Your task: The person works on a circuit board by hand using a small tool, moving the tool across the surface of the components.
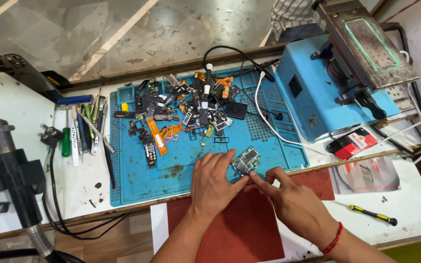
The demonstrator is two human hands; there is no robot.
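Observation:
A small green circuit board (246,160) lies at the near edge of a blue repair mat (137,170). My left hand (214,182) rests flat on the mat with its fingertips against the board's left side. My right hand (288,197), with a red thread on the wrist, pinches the board's near corner with thumb and forefinger. Both forearms cross a dark red pad (239,229) in front of the mat.
A heap of small phone parts and orange flex cables (181,114) covers the mat's far half. Screwdrivers and tweezers (86,129) lie at its left. A blue machine (327,83) stands at right, a hot-air tool (13,170) at left, a yellow-handled screwdriver (369,213) near right.

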